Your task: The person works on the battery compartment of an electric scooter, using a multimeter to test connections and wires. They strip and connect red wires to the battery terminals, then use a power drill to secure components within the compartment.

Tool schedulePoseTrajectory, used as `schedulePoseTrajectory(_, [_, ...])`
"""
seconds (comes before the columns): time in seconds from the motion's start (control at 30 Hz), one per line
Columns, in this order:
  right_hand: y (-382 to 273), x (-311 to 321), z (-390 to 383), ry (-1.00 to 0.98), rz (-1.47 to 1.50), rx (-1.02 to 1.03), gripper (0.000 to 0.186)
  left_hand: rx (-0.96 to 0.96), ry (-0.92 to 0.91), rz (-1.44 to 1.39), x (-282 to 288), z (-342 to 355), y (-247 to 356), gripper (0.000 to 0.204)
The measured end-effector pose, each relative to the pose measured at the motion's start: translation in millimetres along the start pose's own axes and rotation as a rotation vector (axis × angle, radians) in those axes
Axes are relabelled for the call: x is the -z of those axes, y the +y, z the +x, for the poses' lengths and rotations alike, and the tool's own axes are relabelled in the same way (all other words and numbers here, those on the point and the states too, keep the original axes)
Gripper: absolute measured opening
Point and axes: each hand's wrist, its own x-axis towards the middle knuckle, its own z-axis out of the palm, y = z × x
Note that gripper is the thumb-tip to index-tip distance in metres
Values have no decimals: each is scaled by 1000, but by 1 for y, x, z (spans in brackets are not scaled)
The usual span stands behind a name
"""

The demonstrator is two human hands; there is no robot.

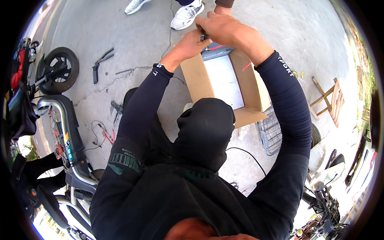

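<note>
The left hand (191,45) pinches a small dark piece (205,37), long axis unclear; the right hand (226,30) arches just beside it, grip hidden; both are at the far end of the cardboard box (197,76).

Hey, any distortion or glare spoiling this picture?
Head view: fisheye distortion bends the outer scene inside black corners; same view, glare whitens the ground beside the wooden stool; same view, the dark item at the left hand shows too little detail to identify.
</note>
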Motion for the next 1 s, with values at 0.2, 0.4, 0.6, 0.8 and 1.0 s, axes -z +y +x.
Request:
schedulePoseTrajectory(0.2, [-31,12,2,-175,-133,-309,24,61,165,335,-2,-1,30,36])
schedulePoseTrajectory(0.4, [-6,6,-7,-39,239,-96,17,130,-34,67,-1,-4,-5,34])
schedulePoseTrajectory(0.6, [-18,-6,-2,27,-108,-90,26,216,-18,355,-9,2,0,39])
schedulePoseTrajectory(0.8, [-22,6,-6,-61,4,-232,23,196,-121,150,-7,-25,-18,38])
schedulePoseTrajectory(1.0, [-8,-4,-11,147,44,-43,21,119,-62,572,-31,-26,-33,32])
